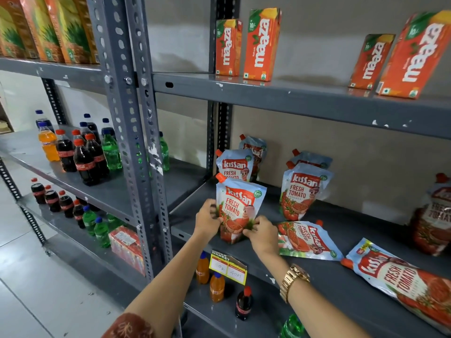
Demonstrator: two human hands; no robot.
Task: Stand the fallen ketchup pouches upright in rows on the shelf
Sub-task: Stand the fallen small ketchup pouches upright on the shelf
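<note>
A: Holding the front pouch (238, 211) upright near the shelf (329, 284) edge, both hands are closed on its lower half. The left hand (207, 219) pinches the left side, the right hand (262, 234) grips the bottom right corner.

B: Where does that pouch stand in the row?

A: At the front. Directly behind it, toward 12 o'clock, a second pouch (235, 165) stands upright, and a third pouch (255, 148) stands behind that one, against the back wall.

B: And to the right?

A: At 3 o'clock from the row, a standing pouch (302, 191) faces forward, with another pouch (310, 159) peeking out just behind it. In front of that pair, a flat pouch (305, 240) lies on its back just beside the right hand, its cap pointing toward the wall.

B: Any more lying down?

A: Yes, at 4 o'clock a big flat pouch (402, 281) lies near the shelf edge, cap toward the hands. At the far right edge a blurred pouch (434, 215) seems to lean; I cannot tell whether it stands properly.

B: Anything on the wrist?

A: A gold watch (294, 280) on the right wrist. A yellow price tag (228, 265) hangs from the shelf lip below the hands. Orange cartons (261, 45) stand on the shelf above.
</note>
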